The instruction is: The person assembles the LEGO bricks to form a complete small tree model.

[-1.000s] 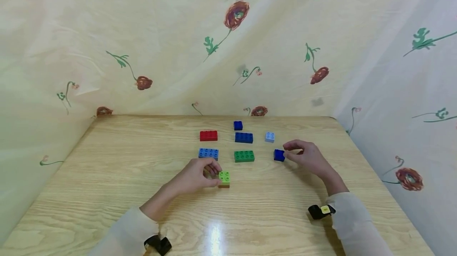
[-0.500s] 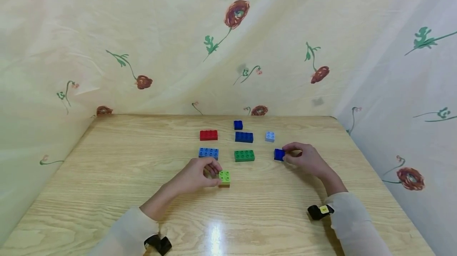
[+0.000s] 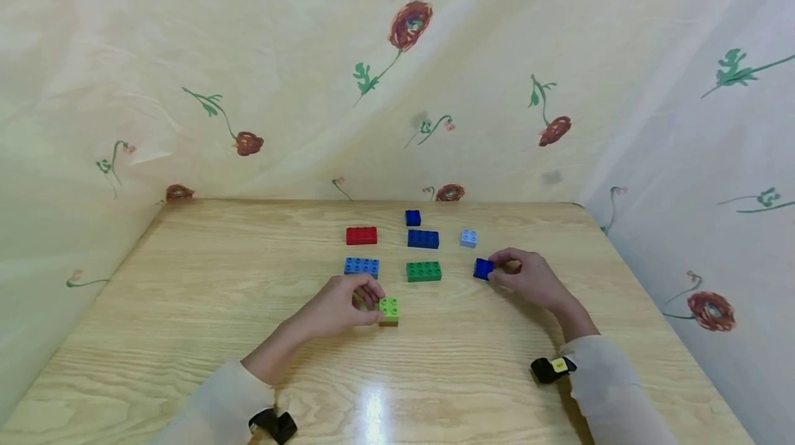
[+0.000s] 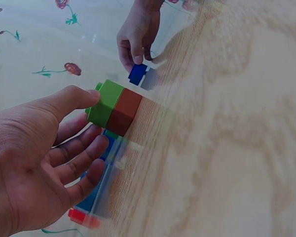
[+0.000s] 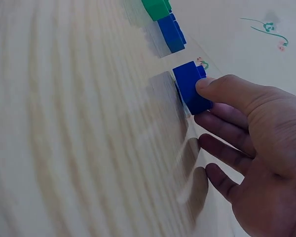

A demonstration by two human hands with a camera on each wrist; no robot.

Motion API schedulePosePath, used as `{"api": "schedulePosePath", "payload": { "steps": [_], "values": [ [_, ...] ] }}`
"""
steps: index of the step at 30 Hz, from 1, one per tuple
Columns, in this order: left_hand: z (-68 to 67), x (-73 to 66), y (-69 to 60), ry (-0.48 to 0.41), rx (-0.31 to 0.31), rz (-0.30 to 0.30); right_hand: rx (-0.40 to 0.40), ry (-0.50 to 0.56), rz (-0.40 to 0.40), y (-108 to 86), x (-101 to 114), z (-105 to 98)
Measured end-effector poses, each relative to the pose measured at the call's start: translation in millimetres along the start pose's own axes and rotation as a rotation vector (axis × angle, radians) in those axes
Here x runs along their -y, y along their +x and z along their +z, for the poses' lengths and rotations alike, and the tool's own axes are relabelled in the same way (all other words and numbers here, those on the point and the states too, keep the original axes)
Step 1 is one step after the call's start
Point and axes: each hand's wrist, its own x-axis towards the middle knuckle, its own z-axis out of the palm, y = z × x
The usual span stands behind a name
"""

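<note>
My left hand [image 3: 338,307] pinches a light green brick [image 3: 389,305] between thumb and fingers. Under the green one sits a brown brick [image 4: 124,112], the two joined as a stack near the table's middle. On the right, my right hand [image 3: 530,278] grips a small dark blue brick [image 3: 482,268] with its thumb [image 5: 212,89] on the near side. The right wrist view shows the brick tilted in the picture, close to the tabletop; whether it touches is hard to tell. The fingers behind it are partly hidden.
Behind the hands lie a red brick [image 3: 361,235], a long dark blue brick [image 3: 423,239], a small dark blue brick [image 3: 413,217], a light blue brick [image 3: 468,238], a medium blue brick [image 3: 361,266] and a green brick [image 3: 424,270]. Flowered cloth [image 3: 298,86] hangs behind the wooden table [image 3: 205,259].
My right hand has closed in on the small dark blue brick and shifted it very slightly left. My left hand and its stack stay in place.
</note>
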Motion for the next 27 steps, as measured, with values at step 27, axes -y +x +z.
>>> {"api": "schedulePosePath", "payload": {
  "steps": [27],
  "values": [
    [-0.8,-0.7,-0.3,-0.003,0.000,0.007,-0.011,0.096,-0.156,-10.1,79,26]
  ]
}}
